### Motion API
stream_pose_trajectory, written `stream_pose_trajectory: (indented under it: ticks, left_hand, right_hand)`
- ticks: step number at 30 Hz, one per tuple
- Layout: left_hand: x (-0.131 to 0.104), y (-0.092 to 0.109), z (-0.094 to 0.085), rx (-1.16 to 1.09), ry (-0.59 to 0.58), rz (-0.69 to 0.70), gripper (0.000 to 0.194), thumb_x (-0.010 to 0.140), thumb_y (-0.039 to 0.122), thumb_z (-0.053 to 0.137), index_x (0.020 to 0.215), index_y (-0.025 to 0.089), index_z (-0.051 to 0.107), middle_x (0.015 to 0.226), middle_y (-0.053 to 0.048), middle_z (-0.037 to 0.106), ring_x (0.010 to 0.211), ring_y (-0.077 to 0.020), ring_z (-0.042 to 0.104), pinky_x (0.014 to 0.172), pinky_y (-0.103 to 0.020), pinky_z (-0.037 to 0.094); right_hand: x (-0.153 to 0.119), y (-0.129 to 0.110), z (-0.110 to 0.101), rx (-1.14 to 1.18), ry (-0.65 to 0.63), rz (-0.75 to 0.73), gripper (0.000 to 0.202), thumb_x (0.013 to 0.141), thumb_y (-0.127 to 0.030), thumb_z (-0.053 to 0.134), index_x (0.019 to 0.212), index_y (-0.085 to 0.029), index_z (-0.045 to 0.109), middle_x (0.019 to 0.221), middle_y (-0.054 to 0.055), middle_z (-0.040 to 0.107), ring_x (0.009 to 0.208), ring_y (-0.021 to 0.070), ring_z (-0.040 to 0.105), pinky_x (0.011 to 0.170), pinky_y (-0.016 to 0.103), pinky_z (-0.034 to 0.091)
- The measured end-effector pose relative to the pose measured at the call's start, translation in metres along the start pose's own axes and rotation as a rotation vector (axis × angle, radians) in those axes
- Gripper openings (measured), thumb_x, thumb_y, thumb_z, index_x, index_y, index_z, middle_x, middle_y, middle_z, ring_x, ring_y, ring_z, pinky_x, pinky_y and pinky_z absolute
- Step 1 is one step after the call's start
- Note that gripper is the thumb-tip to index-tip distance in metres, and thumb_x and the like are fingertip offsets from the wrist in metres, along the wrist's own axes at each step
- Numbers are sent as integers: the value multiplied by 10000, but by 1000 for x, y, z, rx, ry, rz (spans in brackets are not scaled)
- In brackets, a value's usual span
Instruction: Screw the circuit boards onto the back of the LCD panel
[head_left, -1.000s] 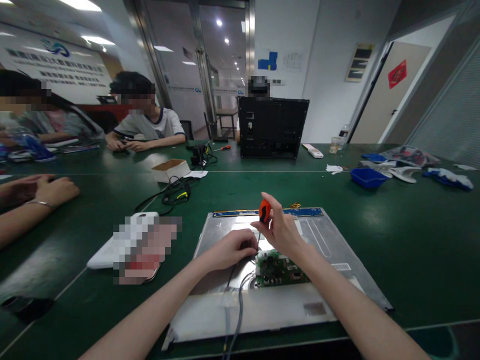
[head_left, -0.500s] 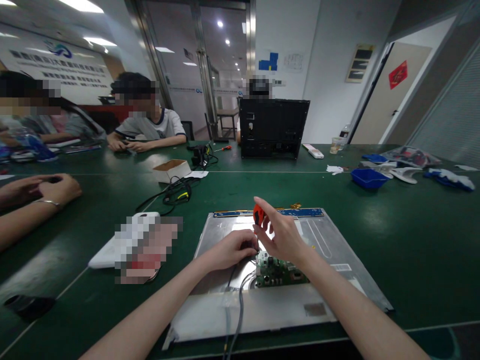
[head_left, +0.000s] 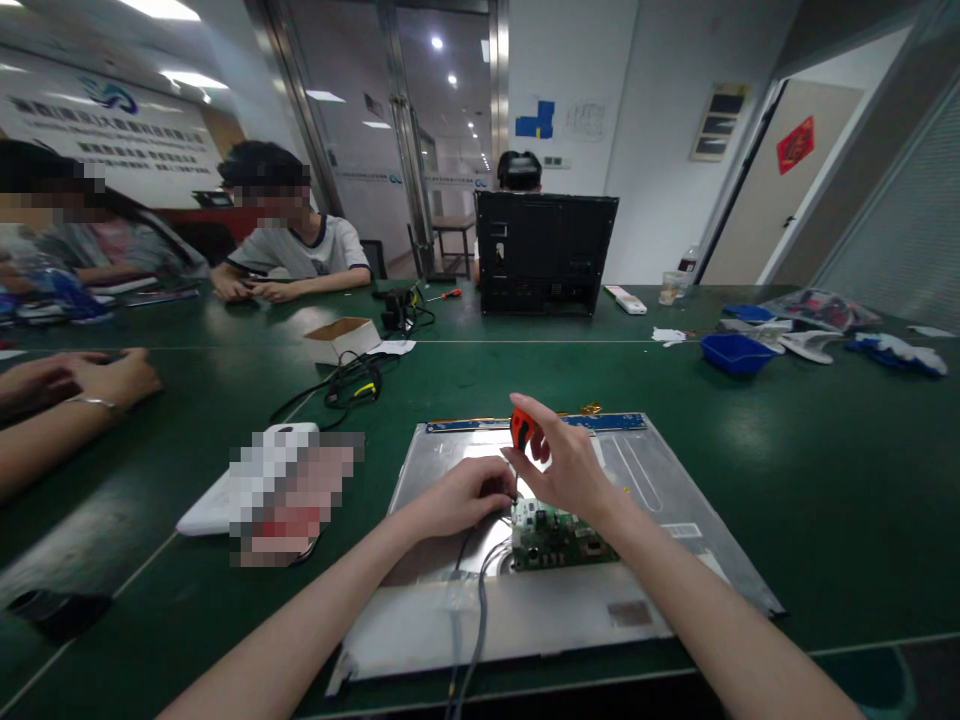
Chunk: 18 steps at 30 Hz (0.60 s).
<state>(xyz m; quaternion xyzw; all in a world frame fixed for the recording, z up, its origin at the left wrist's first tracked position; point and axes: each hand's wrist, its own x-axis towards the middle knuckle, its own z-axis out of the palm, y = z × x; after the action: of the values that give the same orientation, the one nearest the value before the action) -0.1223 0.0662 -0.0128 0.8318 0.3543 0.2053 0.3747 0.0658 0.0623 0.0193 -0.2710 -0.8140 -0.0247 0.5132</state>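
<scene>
A flat metal display panel (head_left: 637, 615) lies before me, with a green circuit board (head_left: 551, 540) on its middle. My right hand (head_left: 566, 455) grips an orange and black screwdriver (head_left: 520, 428), held upright with its shaft pointing down at the board's upper left corner. Close by that corner, my left hand (head_left: 476, 490) has its fingers bent together beside the shaft; whatever they pinch is hidden. Grey cables (head_left: 482, 620) run from the board's left side over the panel's near edge. A blue strip board (head_left: 622, 423) lines the panel's far edge.
Left of the panel lie a white object (head_left: 214, 505) and a blurred-out pink one (head_left: 315, 490). Beyond them are a black cable coil (head_left: 352, 385) and an open box (head_left: 341, 342). A blue tray (head_left: 735, 355) sits right; a black monitor housing (head_left: 547, 255) stands opposite. Another person's hands (head_left: 112, 385) are at left.
My right hand has shifted its fingers slightly around the screwdriver handle, which has turned a little. My left hand stays in place. The whole view has tilted slightly.
</scene>
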Motion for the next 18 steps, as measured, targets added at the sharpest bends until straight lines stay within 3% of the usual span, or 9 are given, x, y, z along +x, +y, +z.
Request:
stream_pose_trajectory:
  ticks: [9,18]
  left_hand:
    - [1,1,0,19,5,6,69,804,162,580,869,163,601,821,-11,628,739,-171,580,697,-287,474]
    - [0,1,0,12,-10,-10,141,801,136,560,924,164,622,887,-29,664,804,-192,601,758,-313,490]
  right_hand:
    - [0,1,0,16,1,-12,527,916,-289,560,1399,-230,357,767,-21,629,508,98,502,492,233,432]
    - [-1,-1,-3,64,-40,27,547,892,-198,485,1418,-206,334,770,-6,644,525,105,554,479,236,430]
